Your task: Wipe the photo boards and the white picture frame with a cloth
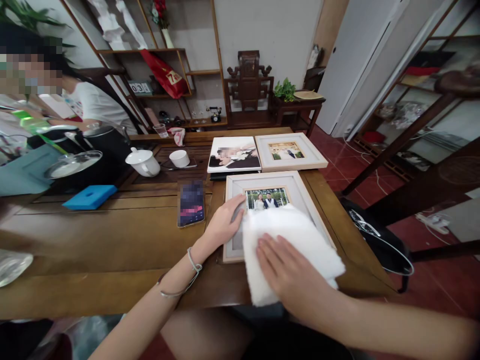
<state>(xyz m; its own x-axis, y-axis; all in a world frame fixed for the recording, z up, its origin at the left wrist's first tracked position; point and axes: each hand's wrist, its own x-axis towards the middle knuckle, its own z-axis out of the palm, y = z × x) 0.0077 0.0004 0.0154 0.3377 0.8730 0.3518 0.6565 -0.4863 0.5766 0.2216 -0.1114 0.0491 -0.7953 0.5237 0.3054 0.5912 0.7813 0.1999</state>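
Observation:
A picture frame (228, 235) with a pale wide border and a couple's photo lies flat near the table's right end. My left hand (224, 222) rests on its left side, fingers stretched towards the photo and thumb apart. With my right hand (287, 267) I press a folded white towel (296, 225) onto the frame. The towel covers the lower part of the photo and much of the frame's front right, and hangs past its near edge. Left of the frame lies a phone (191, 204).
Behind are a second frame (318, 159) and a photo panel (234, 154). A white lidded cup (143, 162), small white bowl (179, 159), blue block (90, 197) and black kettle (107, 142) stand leftward. A person (99, 105) sits at the far left.

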